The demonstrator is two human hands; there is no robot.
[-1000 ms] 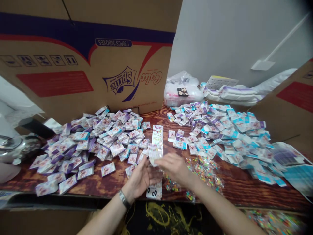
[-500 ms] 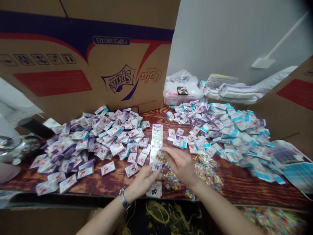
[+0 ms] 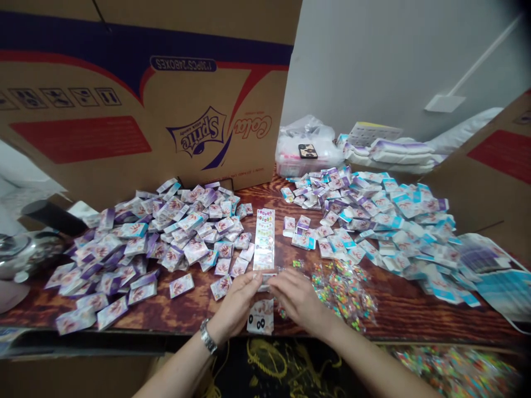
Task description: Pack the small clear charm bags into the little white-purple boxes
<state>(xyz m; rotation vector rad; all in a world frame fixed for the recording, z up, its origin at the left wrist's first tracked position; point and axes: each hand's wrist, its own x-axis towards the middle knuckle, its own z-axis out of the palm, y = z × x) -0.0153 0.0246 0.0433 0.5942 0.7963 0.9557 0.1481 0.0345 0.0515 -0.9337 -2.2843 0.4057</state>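
Note:
Near the table's front edge, my left hand (image 3: 237, 301) and my right hand (image 3: 299, 301) come together, fingers closed around a small sticker sheet (image 3: 267, 280) that looks folded. Fingers hide much of it. Beyond them lies a long strip of colourful sticker sheets (image 3: 264, 240), flat on the wood. Below my hands shows another white sheet with black oval marks (image 3: 260, 320). Close to my right hand are small clear packets of coloured candy (image 3: 346, 290). A small printed box (image 3: 221, 287) lies just left of my left hand.
A heap of small filled-out boxes (image 3: 174, 226) covers the left. Flatter box sleeves (image 3: 385, 221) pile up on the right. Behind stand a large cardboard carton (image 3: 199, 88) and a plastic-wrapped tub (image 3: 290, 166) with a phone (image 3: 307, 151). More candy packets (image 3: 452, 367) sit below the table edge.
The sticker sheet, face-up between my hands before, now appears folded. My right hand has moved lower, and the fingers of both hands have closed in around the sheet.

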